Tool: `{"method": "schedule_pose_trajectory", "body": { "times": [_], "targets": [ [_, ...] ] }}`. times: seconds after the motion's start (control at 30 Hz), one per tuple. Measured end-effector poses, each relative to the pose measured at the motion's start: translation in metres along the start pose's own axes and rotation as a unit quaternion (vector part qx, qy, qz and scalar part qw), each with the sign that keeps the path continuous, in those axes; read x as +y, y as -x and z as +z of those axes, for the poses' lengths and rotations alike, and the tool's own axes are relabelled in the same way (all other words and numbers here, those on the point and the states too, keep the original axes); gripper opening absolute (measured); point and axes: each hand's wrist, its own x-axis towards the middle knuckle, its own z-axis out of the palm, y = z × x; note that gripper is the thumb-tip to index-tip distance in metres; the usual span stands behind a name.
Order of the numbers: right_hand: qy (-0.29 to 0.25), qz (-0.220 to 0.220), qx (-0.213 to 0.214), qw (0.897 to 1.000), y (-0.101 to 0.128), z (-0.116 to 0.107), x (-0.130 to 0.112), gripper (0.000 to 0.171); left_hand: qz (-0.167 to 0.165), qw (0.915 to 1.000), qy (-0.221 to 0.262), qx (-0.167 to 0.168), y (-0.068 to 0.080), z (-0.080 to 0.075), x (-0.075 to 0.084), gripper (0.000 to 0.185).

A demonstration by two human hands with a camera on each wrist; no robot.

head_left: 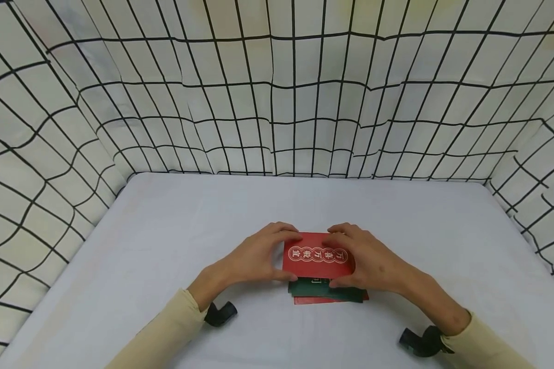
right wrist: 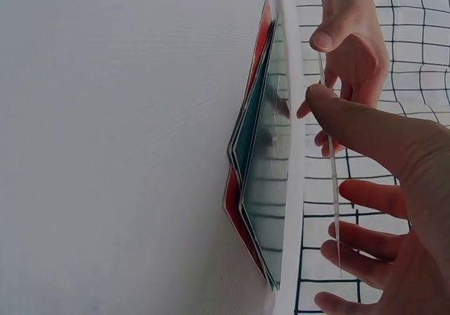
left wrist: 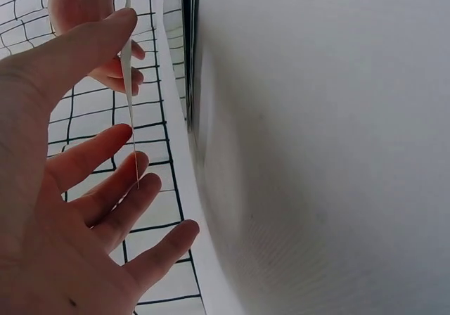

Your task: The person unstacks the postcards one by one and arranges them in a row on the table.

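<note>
A red envelope (head_left: 316,264) with a row of circled characters is held level between both hands. My left hand (head_left: 254,256) pinches its left end, thumb (left wrist: 116,30) at the near edge and fingers at the far edge. At the right end, my right hand (head_left: 371,259) grips it the same way. Both wrist views show the envelope edge-on, raised off the table. Under and just in front of it lies a loose pile, with a dark green envelope (head_left: 325,292) above a red envelope (head_left: 311,301). The held envelope hides much of the pile.
The pile rests on a white-covered table (head_left: 203,205). A white wall with a black grid net (head_left: 304,102) encloses the back and both sides. Black wrist-worn devices (head_left: 220,313) sit near each sleeve cuff.
</note>
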Motion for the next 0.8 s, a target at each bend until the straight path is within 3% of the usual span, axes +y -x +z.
{"method": "schedule_pose_trajectory", "body": {
  "times": [0.47,0.8],
  "targets": [
    [0.022,0.025,0.036,0.999,-0.009,-0.001,0.002,0.096,-0.009,0.9995,-0.009,0.029,0.004,-0.008,-0.01,0.079],
    [-0.006,0.026,0.076,0.997,-0.015,0.001,0.002,0.093,-0.014,0.9976,0.007,0.067,0.001,-0.011,-0.013,0.087]
  ]
}}
